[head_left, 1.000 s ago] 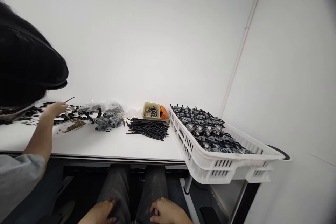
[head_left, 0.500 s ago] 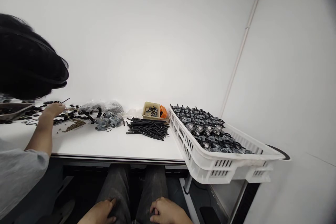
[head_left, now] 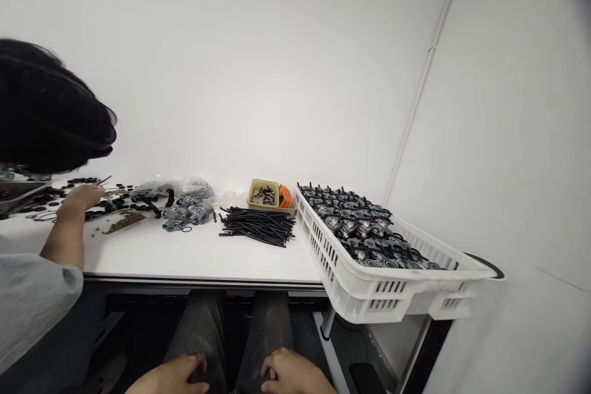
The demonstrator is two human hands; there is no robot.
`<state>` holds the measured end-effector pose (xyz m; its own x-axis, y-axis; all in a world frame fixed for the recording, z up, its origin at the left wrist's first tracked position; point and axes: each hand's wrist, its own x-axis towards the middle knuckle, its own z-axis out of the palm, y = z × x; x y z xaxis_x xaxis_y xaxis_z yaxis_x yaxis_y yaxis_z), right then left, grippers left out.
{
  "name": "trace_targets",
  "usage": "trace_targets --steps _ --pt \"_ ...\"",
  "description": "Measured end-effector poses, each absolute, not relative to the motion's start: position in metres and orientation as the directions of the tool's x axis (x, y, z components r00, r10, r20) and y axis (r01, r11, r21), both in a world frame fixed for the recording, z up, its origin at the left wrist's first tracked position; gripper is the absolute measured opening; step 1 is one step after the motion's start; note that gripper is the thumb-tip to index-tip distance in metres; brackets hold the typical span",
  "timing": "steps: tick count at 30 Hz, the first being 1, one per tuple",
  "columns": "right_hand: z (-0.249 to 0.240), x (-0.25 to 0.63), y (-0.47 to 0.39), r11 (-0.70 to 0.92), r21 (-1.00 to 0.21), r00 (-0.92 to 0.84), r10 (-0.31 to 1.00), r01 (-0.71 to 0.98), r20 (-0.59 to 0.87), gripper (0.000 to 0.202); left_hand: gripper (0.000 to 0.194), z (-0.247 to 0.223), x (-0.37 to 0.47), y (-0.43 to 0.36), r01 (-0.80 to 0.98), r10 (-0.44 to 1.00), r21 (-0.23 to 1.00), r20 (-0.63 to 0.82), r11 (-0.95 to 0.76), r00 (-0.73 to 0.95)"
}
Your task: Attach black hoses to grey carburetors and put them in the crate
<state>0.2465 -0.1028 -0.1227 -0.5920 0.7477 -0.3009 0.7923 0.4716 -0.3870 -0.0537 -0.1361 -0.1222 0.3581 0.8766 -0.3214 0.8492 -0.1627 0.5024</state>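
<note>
My left hand (head_left: 178, 375) rests on my left thigh at the bottom of the view, fingers loosely bent and thumb apart from them. On the other thigh lies my right hand (head_left: 295, 372), also loosely bent, with a gap between thumb and fingers. Nothing shows in either hand. Both are below the table edge, touching only the dark trousers (head_left: 198, 323). Beyond them on the white table (head_left: 203, 258) lies a pile of short black hoses (head_left: 258, 226). Left of it are grey metal castings (head_left: 187, 214) and a black O-ring (head_left: 186, 229).
A white slotted crate (head_left: 341, 286) full of metal parts with black hoses overhangs the table's right end. Small fittings lie in a beige tray (head_left: 252, 200) beside an orange container (head_left: 285, 197). At left, a co-worker's hand (head_left: 83, 197) holds a thin tool near brass pieces (head_left: 124, 221).
The view has shifted slightly, so the table things sit a little further left. My hands stay on my thighs. The co-worker's hand remains over the small parts.
</note>
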Motion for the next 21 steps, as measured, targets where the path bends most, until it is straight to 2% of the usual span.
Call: trace_targets --steps 4,8,10,14,15,17,21 --pt "-0.125 0.249 -0.102 0.458 -0.409 -0.588 0.755 0.79 -0.29 0.037 0.044 -0.067 -0.049 -0.146 0.73 0.825 0.652 -0.288 -0.203 0.486" --pt "-0.134 0.251 -0.1 0.449 -0.41 -0.577 0.768 0.794 -0.278 0.036 0.048 0.006 -0.056 -0.146 0.646 0.871 0.701 -0.071 -0.303 0.486" --pt "-0.139 0.252 -0.098 0.463 -0.4 -0.584 0.765 0.791 -0.27 0.037 0.05 0.041 -0.066 -0.128 0.687 0.917 0.636 0.086 -0.352 0.39" --pt "-0.147 0.254 -0.095 0.48 -0.406 -0.603 0.754 0.777 -0.262 0.038 0.058 0.089 -0.096 -0.046 0.86 0.93 0.443 0.357 -0.254 0.09" --pt "-0.148 0.255 -0.095 0.482 -0.41 -0.606 0.752 0.774 -0.26 0.038 0.057 0.096 -0.105 -0.021 0.894 0.929 0.403 0.369 -0.194 0.035" --pt "-0.15 0.256 -0.094 0.479 -0.414 -0.605 0.752 0.774 -0.262 0.037 0.057 0.103 -0.121 0.026 0.958 0.959 0.277 0.284 -0.071 -0.011" --pt "-0.146 0.254 -0.095 0.494 -0.4 -0.615 0.741 0.772 -0.269 0.036 0.065 0.098 -0.145 0.085 0.981 0.971 0.188 0.222 0.046 -0.088"
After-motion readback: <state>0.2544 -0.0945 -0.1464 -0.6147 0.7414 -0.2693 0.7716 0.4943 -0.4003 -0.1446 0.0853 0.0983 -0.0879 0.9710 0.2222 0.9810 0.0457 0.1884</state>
